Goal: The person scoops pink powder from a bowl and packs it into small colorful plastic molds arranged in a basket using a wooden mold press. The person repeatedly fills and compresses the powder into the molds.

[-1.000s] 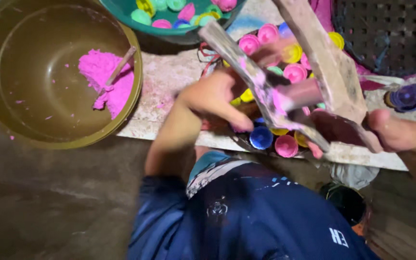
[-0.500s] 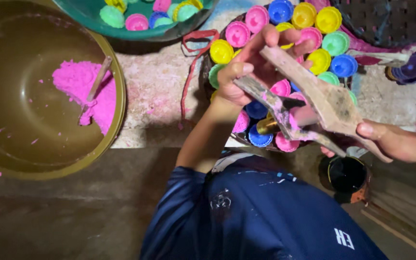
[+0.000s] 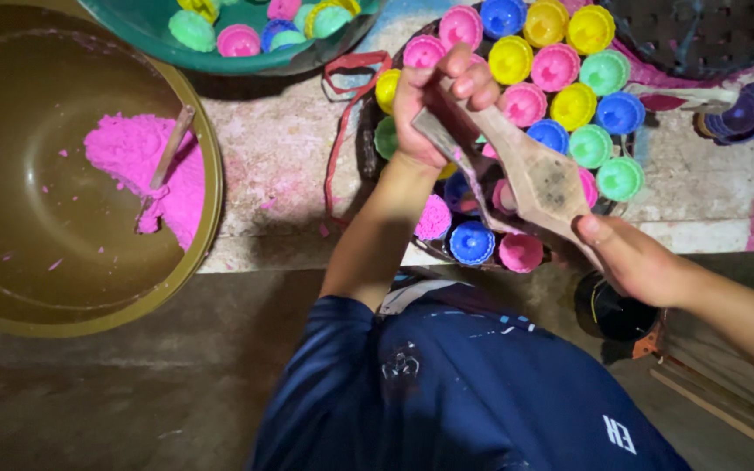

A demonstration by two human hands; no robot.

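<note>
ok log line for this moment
left hand: grips upper end of hinged wooden mould | right hand: holds its lower end | below: tray of coloured moulded pieces

dim overall, with light falling from above onto the table [image 3: 290,157] while the floor [image 3: 115,392] sinks into shadow, the coloured cups [image 3: 569,70] look oversaturated, the hands are slightly soft, and the corners darken.

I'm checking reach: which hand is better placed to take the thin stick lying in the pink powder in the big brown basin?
Probably the left hand: it grips the upper end of the wooden mould, nearer the brown basin and its stick; the right hand holds the far end.
</note>
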